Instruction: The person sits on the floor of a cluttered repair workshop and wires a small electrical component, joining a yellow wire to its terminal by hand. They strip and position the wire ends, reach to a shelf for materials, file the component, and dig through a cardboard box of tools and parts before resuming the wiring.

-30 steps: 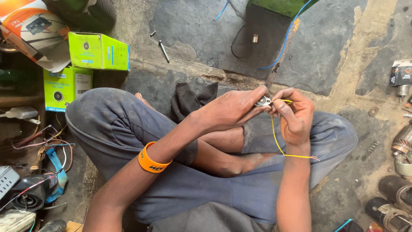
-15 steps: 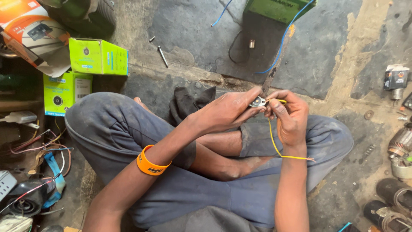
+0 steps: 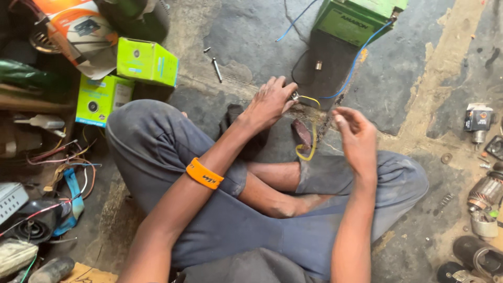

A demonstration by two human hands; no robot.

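Note:
I sit cross-legged on a grey concrete floor. My left hand (image 3: 268, 102), with an orange wristband (image 3: 204, 173) on that arm, reaches forward and pinches a small metal part (image 3: 295, 96) from which a yellow wire (image 3: 309, 140) hangs in a loop. My right hand (image 3: 356, 137) hovers open to the right of the wire, fingers apart, holding nothing. A green battery box (image 3: 356, 20) stands just beyond the hands, with a blue wire (image 3: 352, 69) running from it toward the small metal part.
Two lime-green cartons (image 3: 146, 62) and an orange package (image 3: 78, 26) lie at the left among loose wires (image 3: 57, 157). Bolts (image 3: 216, 69) lie on the floor. Motor parts (image 3: 487, 191) and a small unit (image 3: 477, 119) sit at the right edge.
My right hand has let go of the wire and pulled back open. My left hand has carried the small part and yellow wire forward, toward the green battery box.

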